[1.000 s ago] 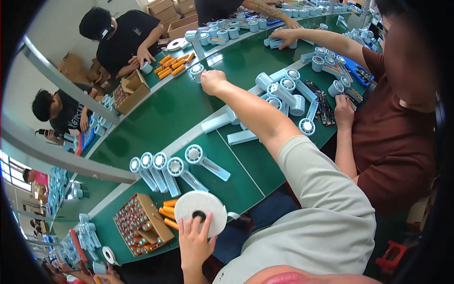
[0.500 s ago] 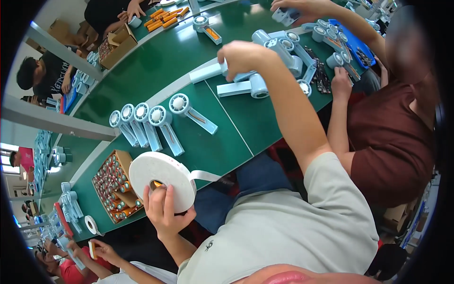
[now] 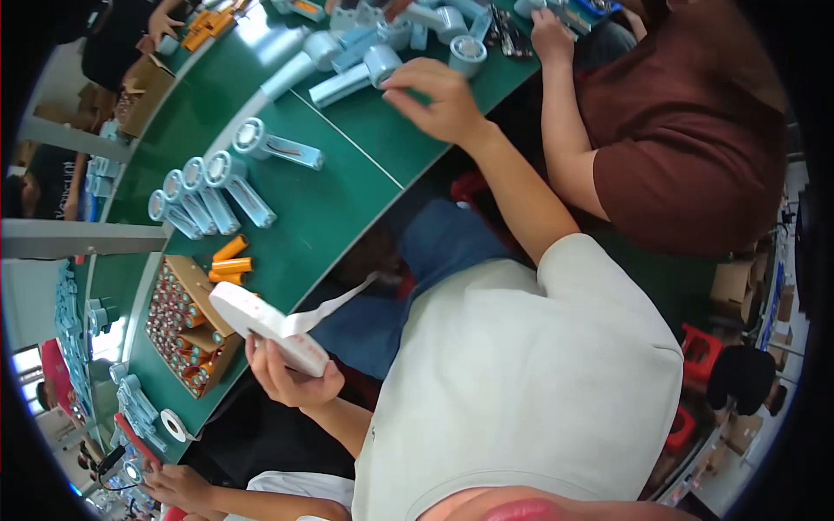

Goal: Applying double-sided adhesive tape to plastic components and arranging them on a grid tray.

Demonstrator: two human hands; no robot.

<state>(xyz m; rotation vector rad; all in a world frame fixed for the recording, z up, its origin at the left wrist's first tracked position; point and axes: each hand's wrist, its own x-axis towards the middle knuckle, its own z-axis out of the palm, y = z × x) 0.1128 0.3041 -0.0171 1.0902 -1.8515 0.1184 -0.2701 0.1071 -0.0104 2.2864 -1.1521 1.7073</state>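
My left hand (image 3: 291,378) is closed around a wide roll of white tape (image 3: 274,326), tilted so its edge shows. A loose strip of tape (image 3: 334,308) trails from the roll toward my lap. My right hand (image 3: 439,100) reaches over the bench, thumb and forefinger apart, fingertips beside the round head of a light-blue handheld fan body (image 3: 343,85). Whether they touch it is hard to tell. Just beyond lies another light-blue fan body (image 3: 300,65). Between my hands, several fan bodies (image 3: 208,191) lie in a row with open handles, and one more (image 3: 278,148) sits apart.
Orange battery cells (image 3: 230,265) lie beside a cardboard box (image 3: 187,326) packed with cells. A smaller tape roll (image 3: 174,425) rests near the bench edge. At my right sits a co-worker in a brown shirt (image 3: 669,148). A metal post (image 3: 82,239) crosses at left.
My right hand has left the farther fan body and come to the nearer one. The tape roll has tipped from face-on to edge-on. The whole view has shifted.
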